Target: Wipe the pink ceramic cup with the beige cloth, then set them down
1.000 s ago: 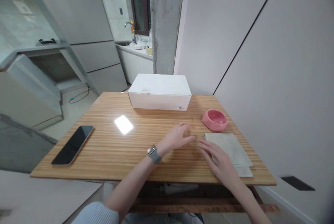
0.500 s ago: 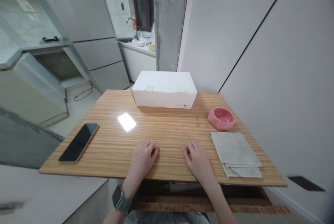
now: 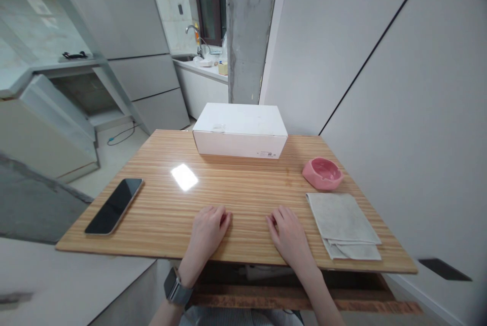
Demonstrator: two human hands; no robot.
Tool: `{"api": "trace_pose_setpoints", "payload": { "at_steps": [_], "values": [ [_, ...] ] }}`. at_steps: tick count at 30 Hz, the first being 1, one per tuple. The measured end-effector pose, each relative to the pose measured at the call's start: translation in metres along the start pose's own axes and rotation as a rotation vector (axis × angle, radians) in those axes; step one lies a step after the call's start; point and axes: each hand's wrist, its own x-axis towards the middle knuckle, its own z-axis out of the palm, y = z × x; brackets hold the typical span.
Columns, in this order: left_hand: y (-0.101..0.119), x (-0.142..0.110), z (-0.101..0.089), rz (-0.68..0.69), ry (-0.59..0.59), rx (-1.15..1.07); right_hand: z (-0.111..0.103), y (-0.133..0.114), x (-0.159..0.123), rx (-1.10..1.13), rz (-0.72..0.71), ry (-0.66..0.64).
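Observation:
My left hand [image 3: 210, 227] rests near the front edge of the wooden table [image 3: 243, 184], its fingers loosely curled under and nothing seen in it. A dark smartwatch [image 3: 176, 285] is on that wrist. Opposite it, my right hand [image 3: 288, 229] lies on the tabletop in a similar loose fist, also with nothing visible in it. Nearest to the right hand is a folded grey cloth [image 3: 342, 222], a short gap away. Behind the cloth sits a pink bowl [image 3: 323, 173]. A black-screened phone [image 3: 114, 207] lies flat at the far left, well apart from the left hand.
A closed white box [image 3: 239, 131] stands at the table's back edge. Below the front edge is an open drawer [image 3: 266, 300] or shelf with a brown front. White wall panels [image 3: 380, 113] run along the right; a kitchen counter with a sink [image 3: 184, 58] shows behind.

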Motion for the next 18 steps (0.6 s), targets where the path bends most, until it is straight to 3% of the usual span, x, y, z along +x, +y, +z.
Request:
{"api": "trace_pose_setpoints", "payload": {
  "at_steps": [18],
  "values": [
    [-0.0003,-0.0009,0.0003,0.002,-0.017,0.003,0.0009,-0.0001,0.0008,-0.041,-0.004,-0.012]
  ]
}}
